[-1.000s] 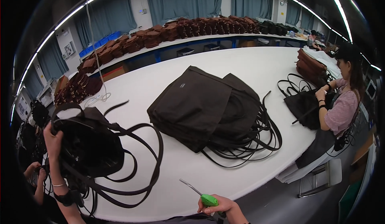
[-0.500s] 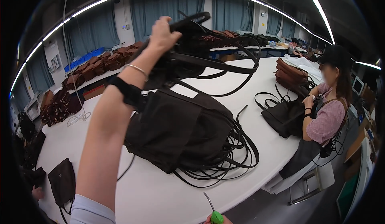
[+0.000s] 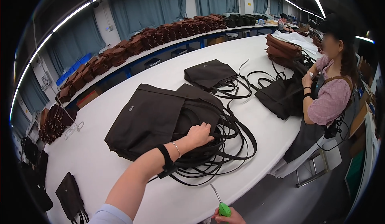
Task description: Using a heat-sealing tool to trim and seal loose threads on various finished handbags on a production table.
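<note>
My left hand [image 3: 199, 136] reaches over a stack of dark brown bags [image 3: 146, 120] lying on the white table. Its fingers are curled round the dark straps [image 3: 224, 132] on the stack's right side. Long straps spill from there in loose loops. At the table's near edge my right hand [image 3: 230, 216] is closed on a green-handled tool [image 3: 224, 209]; a thin, slightly bent metal rod sticks up from the handle. Another dark bag [image 3: 210, 73] lies flat beyond the stack, its straps trailing to the right.
To the right a co-worker [image 3: 331, 91] in a pink top handles a dark bag [image 3: 276, 97]. Brown bags [image 3: 282, 49] are piled beyond. A small dark bag [image 3: 70, 196] lies at lower left. Rows of brown bags [image 3: 160, 35] fill a long back table. A stool [image 3: 321, 166] stands at right.
My left hand has let go of the lifted bag, which now lies farther back on the table, and has come down onto the stack's straps. The right hand still holds the green-handled tool.
</note>
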Demonstrator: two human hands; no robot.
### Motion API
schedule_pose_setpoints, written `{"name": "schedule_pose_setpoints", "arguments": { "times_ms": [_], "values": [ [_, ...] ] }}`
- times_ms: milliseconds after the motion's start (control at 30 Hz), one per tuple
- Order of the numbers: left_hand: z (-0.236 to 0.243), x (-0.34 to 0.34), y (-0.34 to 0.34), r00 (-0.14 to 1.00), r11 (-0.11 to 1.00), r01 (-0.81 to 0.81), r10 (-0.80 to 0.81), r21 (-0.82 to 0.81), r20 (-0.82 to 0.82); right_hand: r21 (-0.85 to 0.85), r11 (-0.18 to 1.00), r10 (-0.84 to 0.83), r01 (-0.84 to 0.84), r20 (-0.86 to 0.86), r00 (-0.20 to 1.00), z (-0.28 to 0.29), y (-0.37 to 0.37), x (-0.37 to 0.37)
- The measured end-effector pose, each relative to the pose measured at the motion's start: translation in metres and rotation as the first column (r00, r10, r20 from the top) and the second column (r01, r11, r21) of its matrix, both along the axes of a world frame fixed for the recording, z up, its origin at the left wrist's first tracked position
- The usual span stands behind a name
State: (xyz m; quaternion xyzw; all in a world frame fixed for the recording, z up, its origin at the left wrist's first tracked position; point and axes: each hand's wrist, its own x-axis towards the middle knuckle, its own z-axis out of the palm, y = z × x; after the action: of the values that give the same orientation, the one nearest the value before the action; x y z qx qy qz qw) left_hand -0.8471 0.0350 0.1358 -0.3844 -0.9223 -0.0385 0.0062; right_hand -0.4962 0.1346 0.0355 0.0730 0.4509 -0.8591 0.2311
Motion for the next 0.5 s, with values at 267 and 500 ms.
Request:
{"name": "schedule_pose_setpoints", "arguments": {
  "times_ms": [267, 500],
  "values": [
    [-0.015, -0.036, 0.011, 0.990, 0.999, 0.049, -0.048, -0.007, 0.132, 0.018, 0.988, -0.151, 0.154, -0.112, 0.982, -0.002, -0.024, 0.011],
    [0.078, -0.038, -0.042, 0.925, 0.856, -0.172, -0.030, 0.487, 0.380, -0.045, 0.998, -0.046, 0.046, -0.009, 0.999, -0.018, 0.008, 0.025]
  ]
}}
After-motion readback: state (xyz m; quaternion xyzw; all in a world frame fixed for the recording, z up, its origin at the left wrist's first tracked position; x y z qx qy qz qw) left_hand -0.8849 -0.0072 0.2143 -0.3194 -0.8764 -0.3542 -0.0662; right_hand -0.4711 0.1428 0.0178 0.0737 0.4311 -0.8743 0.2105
